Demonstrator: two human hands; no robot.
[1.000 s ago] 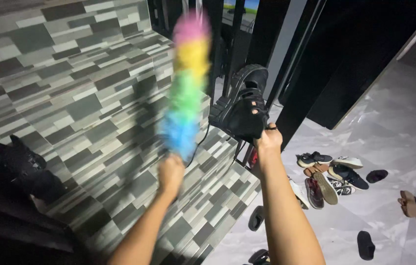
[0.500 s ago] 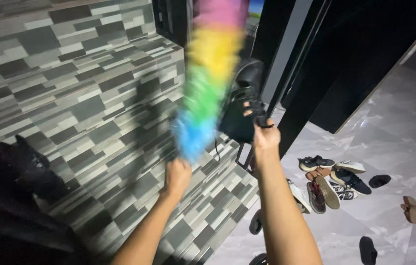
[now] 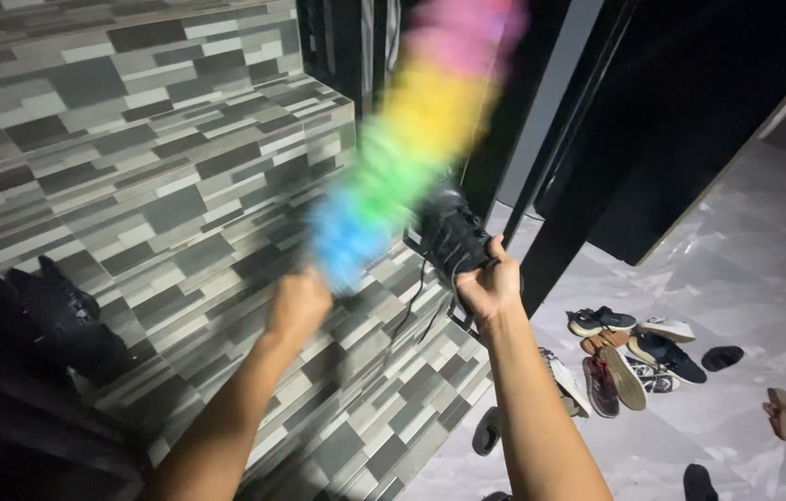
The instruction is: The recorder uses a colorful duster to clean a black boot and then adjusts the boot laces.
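Note:
My left hand [image 3: 297, 306] grips the handle of a rainbow feather duster [image 3: 411, 130], whose blurred blue, green, yellow and pink head slants up to the right across the black shoe. My right hand [image 3: 488, 286] holds that black lace-up shoe [image 3: 448, 237] out in front of me, its laces hanging down. The duster's lower blue part lies just left of the shoe and its green part passes over the shoe's top.
Grey patterned tiled steps [image 3: 161, 186] fill the left side. Another dark shoe [image 3: 59, 311] rests on a lower step at left. Several shoes and sandals [image 3: 634, 353] lie scattered on the pale floor at right. Dark door frames [image 3: 587, 158] stand behind.
The duster has swung to the right and now tilts across the shoe. My right hand with the shoe has dropped lower in view.

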